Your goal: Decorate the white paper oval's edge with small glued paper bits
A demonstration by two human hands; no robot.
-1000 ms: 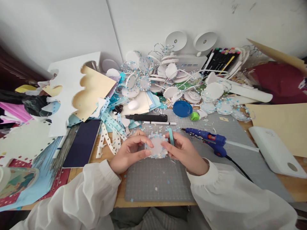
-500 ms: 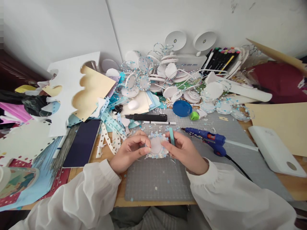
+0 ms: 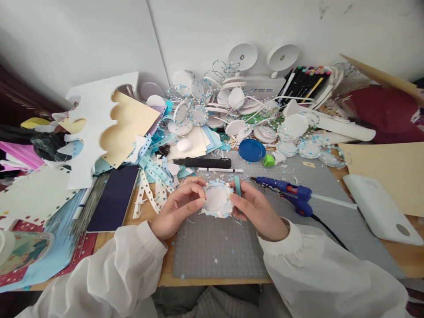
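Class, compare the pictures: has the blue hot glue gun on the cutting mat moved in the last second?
No. The blue hot glue gun lies in the same spot on the grey cutting mat, nozzle still pointing toward the right hand.

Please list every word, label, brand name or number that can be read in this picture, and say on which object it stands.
No text can be read.
White lamp base: a dark line of print, too small and blurred to read.
Picture card at the left edge: printed art only, no legible words.
Grey cutting mat: grid lines, no readable numbers.
Marker pens: any labels are too small.
Paper disc held between both hands: blank.
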